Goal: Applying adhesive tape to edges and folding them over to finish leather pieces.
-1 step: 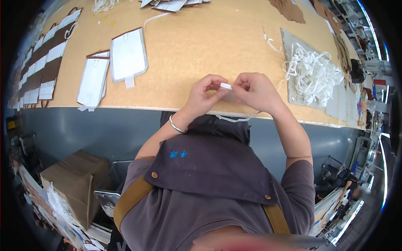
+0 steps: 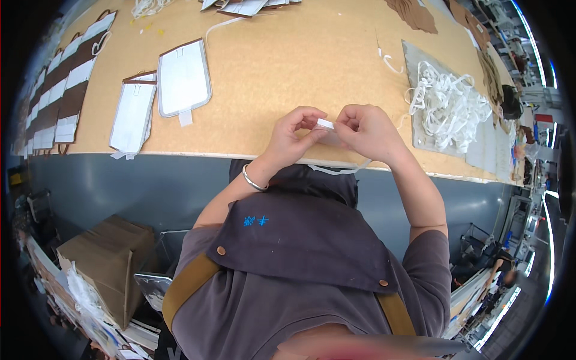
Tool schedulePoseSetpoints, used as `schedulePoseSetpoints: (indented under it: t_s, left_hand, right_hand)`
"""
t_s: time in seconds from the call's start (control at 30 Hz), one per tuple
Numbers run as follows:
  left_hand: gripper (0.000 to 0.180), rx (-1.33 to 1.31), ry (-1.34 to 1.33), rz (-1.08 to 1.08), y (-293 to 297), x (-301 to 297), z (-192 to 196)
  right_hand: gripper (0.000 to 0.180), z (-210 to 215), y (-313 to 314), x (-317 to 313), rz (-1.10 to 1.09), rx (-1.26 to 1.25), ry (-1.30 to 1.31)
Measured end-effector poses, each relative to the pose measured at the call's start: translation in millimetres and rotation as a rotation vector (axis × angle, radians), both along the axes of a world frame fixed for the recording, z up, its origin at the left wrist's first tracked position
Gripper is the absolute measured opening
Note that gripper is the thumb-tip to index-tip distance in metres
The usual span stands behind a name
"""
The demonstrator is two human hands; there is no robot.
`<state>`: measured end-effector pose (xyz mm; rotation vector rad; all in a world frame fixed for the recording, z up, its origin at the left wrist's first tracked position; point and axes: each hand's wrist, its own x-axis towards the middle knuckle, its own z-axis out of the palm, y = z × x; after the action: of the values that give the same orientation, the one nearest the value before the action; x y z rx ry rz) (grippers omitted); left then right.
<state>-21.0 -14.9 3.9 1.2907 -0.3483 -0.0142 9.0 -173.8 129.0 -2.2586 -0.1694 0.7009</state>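
Note:
Between my two hands, just above the near edge of the table, is a narrow white tape (image 2: 326,124), its short flat end standing up from the fingers. My left hand (image 2: 295,133), with a silver bangle on its wrist, is closed and pinches one side of the tape. Thumb and fingers of my right hand (image 2: 366,132) are pressed together on its other side. A length of white tape (image 2: 336,170) loops below the hands, over the table edge; whether it is the same piece cannot be followed.
A tangled heap of white tape (image 2: 447,108) lies on a grey sheet (image 2: 414,57) to the right. White panels with brown top edges (image 2: 185,81) (image 2: 133,114) lie left, beside brown-and-white striped pieces (image 2: 72,105). A brown carton (image 2: 108,258) stands below left. Brown fabric (image 2: 414,13) lies far right.
Hardly anything differs. The white tape end between my fingers has tilted slightly, while both hands stay in place.

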Motion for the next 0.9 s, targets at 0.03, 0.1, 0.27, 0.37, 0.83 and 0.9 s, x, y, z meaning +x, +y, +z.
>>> schedulePoseSetpoints:
  t_s: [0.03, 0.1, 0.27, 0.37, 0.83, 0.9]
  left_hand:
    - [0.023, 0.017, 0.000, 0.018, -0.1, -0.1, 2.7]
    - [0.024, 0.023, -0.009, 0.015, 0.8, 0.0, 3.6]
    - [0.023, 0.056, -0.053, -0.006, 2.9, 1.0, 2.3]
    - [0.026, 0.071, -0.062, -0.023, 2.2, 0.3, 2.5]
    - [0.032, 0.096, -0.062, 0.018, 3.0, 0.9, 7.2]
    - [0.031, 0.099, -0.074, 0.017, 3.2, 0.7, 5.8]
  right_hand:
    - [0.015, 0.4, -0.6, -1.0, 0.020, -0.057, -0.058]
    - [0.015, 0.4, -3.3, -1.3, 0.041, -0.116, -0.115]
    - [0.013, -2.6, -9.9, 2.2, 0.004, 0.042, 0.065]
    - [0.013, -2.0, -9.8, 4.2, 0.001, 0.034, 0.077]
    - [0.013, 2.5, 0.7, 6.5, 0.013, -0.003, 0.088]
    - [0.014, 0.9, -0.6, 6.1, 0.024, -0.031, 0.059]
